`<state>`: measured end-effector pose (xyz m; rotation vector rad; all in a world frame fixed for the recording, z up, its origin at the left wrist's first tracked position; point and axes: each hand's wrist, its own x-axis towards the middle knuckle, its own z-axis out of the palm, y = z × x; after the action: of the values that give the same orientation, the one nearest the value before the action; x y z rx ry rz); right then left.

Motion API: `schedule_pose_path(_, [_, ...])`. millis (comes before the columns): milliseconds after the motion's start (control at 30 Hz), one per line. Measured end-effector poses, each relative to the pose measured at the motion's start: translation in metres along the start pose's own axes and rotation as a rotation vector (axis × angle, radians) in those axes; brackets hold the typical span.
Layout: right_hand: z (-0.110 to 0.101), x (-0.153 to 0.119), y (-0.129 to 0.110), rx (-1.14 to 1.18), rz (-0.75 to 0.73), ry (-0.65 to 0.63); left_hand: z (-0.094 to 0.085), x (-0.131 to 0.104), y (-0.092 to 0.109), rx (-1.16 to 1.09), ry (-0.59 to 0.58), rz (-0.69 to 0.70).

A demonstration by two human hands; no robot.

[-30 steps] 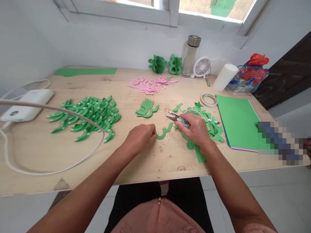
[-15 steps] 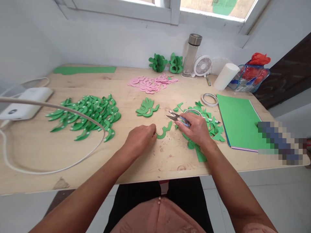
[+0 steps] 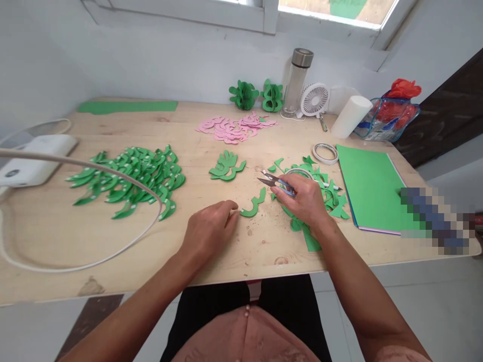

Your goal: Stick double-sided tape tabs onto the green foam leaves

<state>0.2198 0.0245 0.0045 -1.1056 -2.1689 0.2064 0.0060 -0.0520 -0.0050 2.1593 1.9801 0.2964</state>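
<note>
My right hand (image 3: 304, 198) is wrapped around thread snips (image 3: 279, 186), whose dark blades point left and stand apart. A white scrap clings to one blade. In front of me, my left hand (image 3: 209, 229) is closed with fingertips pinched together. A small pale bit shows at those fingertips, too small to name. Just right of them lies a wavy green paper cutout (image 3: 253, 207) with a white tape piece at its left end. Beyond it rests a small stack of green cutouts (image 3: 226, 167). Green paper scraps (image 3: 332, 198) surround a roll of tape (image 3: 300, 173) by my right hand.
Taped green cutouts (image 3: 132, 176) form a pile at left, crossed by a white cable (image 3: 113, 266). Pink cutouts (image 3: 230, 128), two green paper ornaments (image 3: 244, 95), a glass bottle (image 3: 296, 85) and a fan (image 3: 314, 100) stand behind. Green sheets (image 3: 377, 191) lie right.
My left hand has drawn slightly back to the left, away from the wavy cutout. White tape now shows on the cutout's left end. My right hand with the snips has barely moved.
</note>
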Motion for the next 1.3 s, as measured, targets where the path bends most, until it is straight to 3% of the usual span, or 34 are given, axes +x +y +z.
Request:
schedule_pose_path(100, [0.0,0.0,0.0,-0.002,0.003,-0.005,0.004,-0.011,-0.005,-0.019,0.123,0.119])
schedule_pose_path(233, [0.0,0.0,-0.001,0.002,0.002,-0.012,0.007,-0.017,-0.007,0.057,0.161,0.219])
schedule_pose_path(800, [0.001,0.001,-0.001,0.017,-0.012,-0.004,0.018,-0.02,-0.005,0.195,0.283,0.361])
schedule_pose_path(1000, [0.002,0.0,-0.001,0.013,-0.027,-0.002,0.02,-0.021,-0.008,0.087,0.299,0.349])
schedule_pose_path(1167, [0.001,0.001,-0.001,0.016,-0.03,0.003,0.016,-0.018,-0.009,-0.144,0.268,0.2])
schedule_pose_path(1300, [0.001,0.001,-0.001,0.005,-0.019,0.001,0.012,-0.011,-0.004,-0.187,0.208,0.108])
